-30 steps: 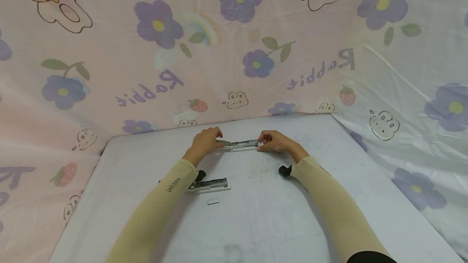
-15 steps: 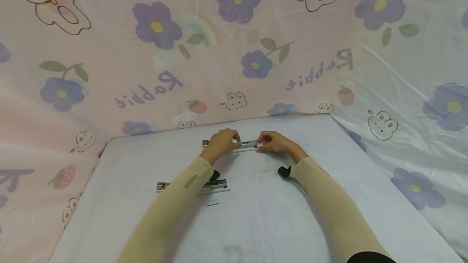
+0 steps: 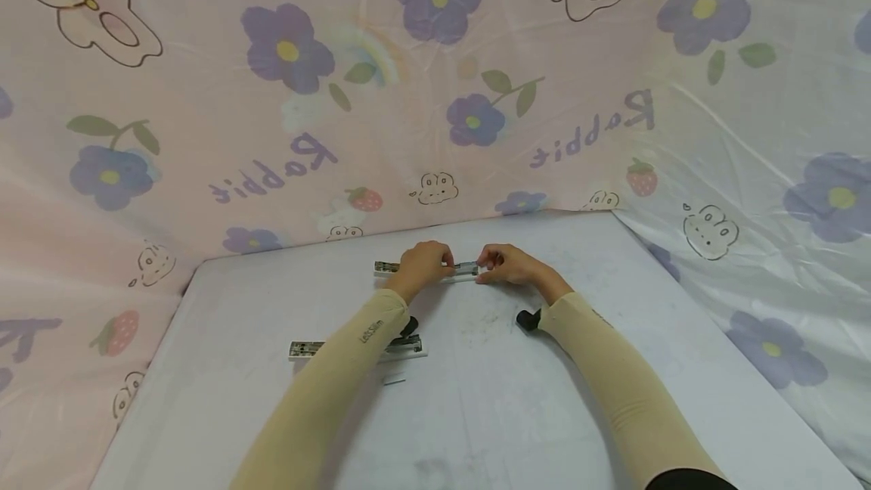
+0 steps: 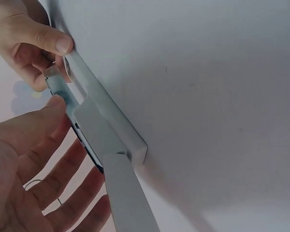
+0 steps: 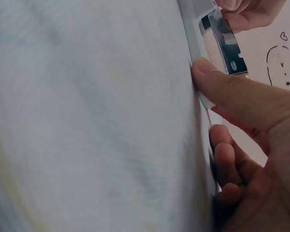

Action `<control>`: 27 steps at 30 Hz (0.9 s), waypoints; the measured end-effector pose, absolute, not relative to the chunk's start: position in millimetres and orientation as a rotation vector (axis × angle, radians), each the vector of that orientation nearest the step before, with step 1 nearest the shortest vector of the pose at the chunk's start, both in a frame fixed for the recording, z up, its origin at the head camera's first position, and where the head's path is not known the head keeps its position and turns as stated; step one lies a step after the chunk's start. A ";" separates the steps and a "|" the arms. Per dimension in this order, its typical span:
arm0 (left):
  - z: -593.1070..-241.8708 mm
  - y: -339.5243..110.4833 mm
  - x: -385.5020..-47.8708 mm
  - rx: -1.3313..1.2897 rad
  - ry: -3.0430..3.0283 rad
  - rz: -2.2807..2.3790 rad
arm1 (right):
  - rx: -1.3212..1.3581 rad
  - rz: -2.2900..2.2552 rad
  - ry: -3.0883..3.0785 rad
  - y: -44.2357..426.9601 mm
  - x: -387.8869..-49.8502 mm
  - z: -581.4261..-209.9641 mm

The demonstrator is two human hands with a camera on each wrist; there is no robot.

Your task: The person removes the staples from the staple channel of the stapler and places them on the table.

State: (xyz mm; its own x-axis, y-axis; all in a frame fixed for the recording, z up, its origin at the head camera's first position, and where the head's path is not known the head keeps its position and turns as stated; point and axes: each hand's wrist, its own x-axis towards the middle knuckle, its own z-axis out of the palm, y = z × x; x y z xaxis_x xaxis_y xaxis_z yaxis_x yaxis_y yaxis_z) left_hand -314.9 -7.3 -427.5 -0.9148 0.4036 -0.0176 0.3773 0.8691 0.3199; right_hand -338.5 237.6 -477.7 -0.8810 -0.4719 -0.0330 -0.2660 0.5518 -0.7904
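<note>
An opened white stapler (image 3: 466,269) with a metal staple channel lies at the back of the table, its top part folded out to the left. My left hand (image 3: 423,266) reaches over its middle, thumb and fingers pinching the metal channel (image 4: 63,92), as the left wrist view shows. At the stapler's right end, my right hand (image 3: 512,263) grips the white base (image 5: 197,48) between thumb and fingers. A second opened stapler (image 3: 306,349) lies nearer, partly covered by my left sleeve. In front of it is a thin strip of staples (image 3: 395,381).
The white tabletop (image 3: 490,399) runs back to a hanging cloth (image 3: 381,119) printed with flowers and rabbits. Both forearms wear pale yellow sleeves, with a black strap piece (image 3: 528,320) at the right wrist.
My left hand has moved right along the stapler, from its left part to its middle. The left ends of both staplers have come into view. My right hand stays in place.
</note>
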 end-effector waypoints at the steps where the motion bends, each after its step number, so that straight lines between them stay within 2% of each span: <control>1: -427.5 -6.8 -314.9 0.617 2.954 0.483 | -0.619 -1.240 2.546 237.4 -338.1 -477.7; 13: -424.7 2.2 -313.6 0.619 2.960 0.455 | -0.627 -1.242 2.527 234.5 -331.9 -467.7; 27: -421.0 11.9 -313.1 0.565 2.934 0.509 | -0.581 -1.195 2.571 239.3 -338.0 -478.6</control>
